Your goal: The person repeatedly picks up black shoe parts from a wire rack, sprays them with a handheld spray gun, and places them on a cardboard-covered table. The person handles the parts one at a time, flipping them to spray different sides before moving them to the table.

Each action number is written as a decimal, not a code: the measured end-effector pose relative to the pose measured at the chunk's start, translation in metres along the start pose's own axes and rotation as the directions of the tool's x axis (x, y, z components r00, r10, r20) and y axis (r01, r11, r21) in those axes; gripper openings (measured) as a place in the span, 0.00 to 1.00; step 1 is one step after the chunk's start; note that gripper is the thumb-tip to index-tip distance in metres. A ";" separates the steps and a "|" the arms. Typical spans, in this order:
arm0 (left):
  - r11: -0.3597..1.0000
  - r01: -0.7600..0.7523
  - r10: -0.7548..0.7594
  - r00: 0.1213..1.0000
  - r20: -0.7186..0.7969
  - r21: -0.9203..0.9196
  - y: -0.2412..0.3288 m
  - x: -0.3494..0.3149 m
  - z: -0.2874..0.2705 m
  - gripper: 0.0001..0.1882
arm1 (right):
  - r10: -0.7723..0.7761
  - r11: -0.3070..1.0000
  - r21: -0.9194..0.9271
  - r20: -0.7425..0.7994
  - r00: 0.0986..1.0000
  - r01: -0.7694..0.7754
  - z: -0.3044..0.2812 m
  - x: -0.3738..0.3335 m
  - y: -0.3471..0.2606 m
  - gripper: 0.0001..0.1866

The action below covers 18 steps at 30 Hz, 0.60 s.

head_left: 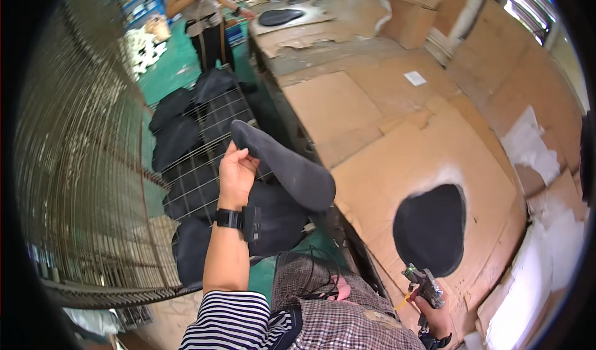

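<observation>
My left hand (238, 170) pinches the edge of a long black padded piece (288, 167), narrow near my fingers and wider at its far right end. I hold it above a wire rack (214, 123) on which several similar black pieces (177, 142) lie. In my right hand (434, 316), low at the right, is a metal spray gun (425, 287) with a yellowish hose at its side. Just beyond the gun a rounded black piece (429, 229) lies flat on brown cardboard (366, 182), with a pale haze around its upper edge.
Cardboard sheets (509, 77) stand along the right side of the bench. Stacked wire racks (93, 164) rise close on my left. Another person (202, 21) stands at the far left, near another black piece (280, 17) on the bench. Green floor (177, 71) runs between.
</observation>
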<state>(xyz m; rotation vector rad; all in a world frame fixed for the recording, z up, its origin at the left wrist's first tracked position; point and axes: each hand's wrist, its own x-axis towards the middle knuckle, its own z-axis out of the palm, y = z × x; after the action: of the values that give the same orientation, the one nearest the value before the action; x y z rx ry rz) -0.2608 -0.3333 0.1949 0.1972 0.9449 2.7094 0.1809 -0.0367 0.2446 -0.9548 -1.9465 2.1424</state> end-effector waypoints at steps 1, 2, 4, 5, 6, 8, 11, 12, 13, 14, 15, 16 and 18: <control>0.999 -0.054 0.054 0.998 -0.008 0.006 0.014 0.003 -0.006 0.24 | -0.003 1.000 -0.029 0.019 1.000 0.004 0.006 0.005 -0.002 0.29; 0.993 -0.121 0.118 0.986 -0.117 -0.018 0.028 0.003 -0.011 0.18 | -0.006 0.998 -0.056 0.037 0.999 0.008 0.013 0.010 -0.004 0.29; 0.962 -0.272 0.270 0.945 -0.186 0.015 0.056 0.000 -0.048 0.21 | -0.005 0.992 -0.129 0.054 0.999 0.012 0.029 0.018 -0.015 0.24; 0.939 -0.341 0.340 0.915 -0.215 0.036 0.071 -0.001 -0.070 0.23 | -0.009 0.988 -0.151 0.077 0.997 0.020 0.035 0.023 -0.017 0.25; 0.924 -0.372 0.383 0.881 -0.276 0.093 0.081 -0.007 -0.098 0.22 | -0.011 0.984 -0.178 0.096 0.995 0.028 0.039 0.027 -0.018 0.25; 0.872 -0.455 0.490 0.801 -0.345 0.181 0.090 -0.017 -0.127 0.23 | -0.006 0.978 -0.206 0.112 0.994 0.029 0.043 0.033 -0.014 0.26; 0.856 -0.458 0.508 0.657 -0.557 0.240 0.089 -0.039 -0.202 0.24 | 0.015 0.976 -0.219 0.129 0.992 0.014 0.045 0.037 -0.007 0.27; 0.875 -0.429 0.463 0.602 -0.651 0.225 0.081 -0.045 -0.231 0.25 | 0.016 0.975 -0.222 0.128 0.992 0.013 0.046 0.037 -0.005 0.28; 0.902 -0.390 0.392 0.567 -0.724 0.183 0.071 -0.055 -0.262 0.27 | 0.020 0.974 -0.226 0.132 0.991 0.011 0.046 0.037 -0.004 0.28; 0.946 -0.302 0.291 0.639 -0.712 0.116 0.063 -0.074 -0.309 0.27 | 0.020 0.974 -0.225 0.149 0.989 0.014 0.045 0.038 -0.005 0.29; 0.971 -0.235 0.152 0.506 -0.849 0.034 0.050 -0.088 -0.346 0.25 | 0.022 0.975 -0.221 0.166 0.986 0.015 0.044 0.040 -0.005 0.29; 0.983 -0.183 0.110 0.499 -0.860 0.019 0.032 -0.106 -0.369 0.22 | 0.023 0.976 -0.215 0.169 0.985 0.014 0.044 0.041 -0.006 0.29; 0.994 -0.081 -0.034 0.445 -0.895 -0.078 0.005 -0.113 -0.367 0.20 | 0.026 0.976 -0.216 0.136 0.990 0.004 0.049 0.035 -0.008 0.30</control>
<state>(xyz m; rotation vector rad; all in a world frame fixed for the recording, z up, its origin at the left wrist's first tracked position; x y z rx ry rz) -0.2319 -0.5860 -0.0922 -1.4358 0.9661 2.7846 0.1259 -0.0611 0.2379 -0.8687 -2.2839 2.0859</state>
